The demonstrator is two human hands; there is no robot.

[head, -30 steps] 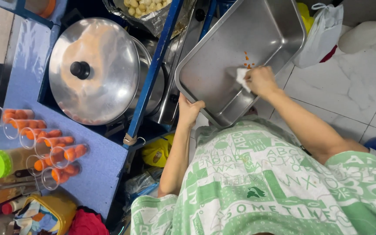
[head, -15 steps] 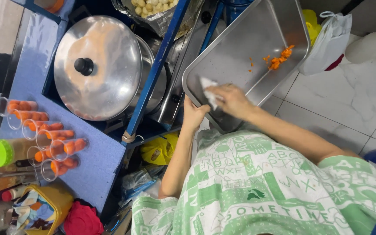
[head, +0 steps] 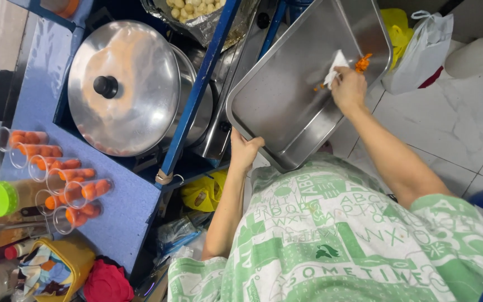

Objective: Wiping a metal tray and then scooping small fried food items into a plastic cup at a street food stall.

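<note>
I hold a large steel tray (head: 286,106) tilted in front of me. My left hand (head: 245,151) grips its near left rim. Inside the tray, towards its far right corner, my right hand (head: 349,88) presses a white paper napkin (head: 336,64) against the bottom. Orange food scraps (head: 363,62) lie just beyond the napkin, with a few crumbs (head: 318,87) beside my fingers. My green and white patterned shirt (head: 336,240) fills the lower part of the view.
A big steel pot with a domed lid (head: 121,86) sits in a blue cart frame (head: 199,84) on the left. Several clear cups of orange pieces (head: 57,168) lie on the blue shelf (head: 124,229). A white plastic bag (head: 420,53) hangs at the right over a tiled floor (head: 465,134).
My right hand has swept the napkin from the tray's near left part up to its far right corner, next to the orange scraps. The left hand keeps its grip.
</note>
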